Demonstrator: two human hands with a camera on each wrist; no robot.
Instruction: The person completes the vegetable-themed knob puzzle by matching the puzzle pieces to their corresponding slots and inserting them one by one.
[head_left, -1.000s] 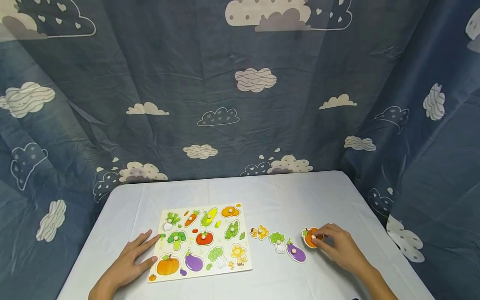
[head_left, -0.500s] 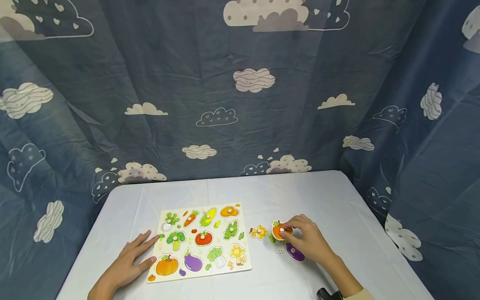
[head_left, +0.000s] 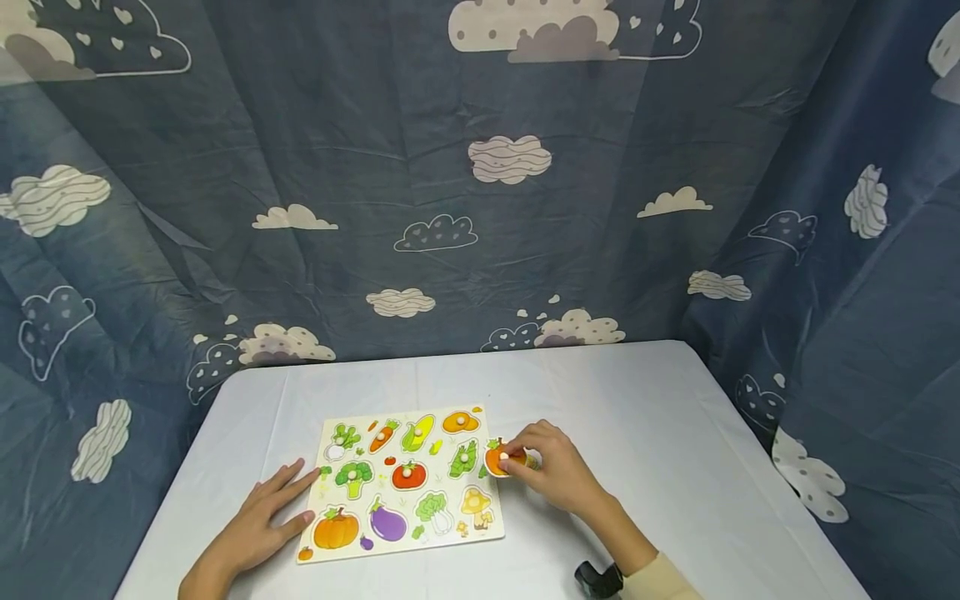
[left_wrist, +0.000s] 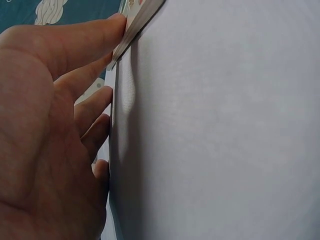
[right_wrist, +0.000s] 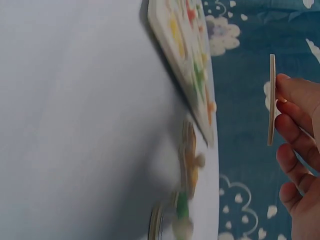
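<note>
Left hand (head_left: 255, 523): fingers spread wide, touching the left edge of the board (head_left: 438, 477).
Board: its pumpkin picture (head_left: 336, 530), nearest that hand, looks unfilled.
Pumpkin piece (head_left: 492, 460): raised off the table (head_left: 712, 467), at the board's right edge; the step seems to be bringing it over, next probably calling for lining up above that picture.
Right hand (head_left: 557, 468): thumb and fingers closed narrowly, pinching the piece.
</note>
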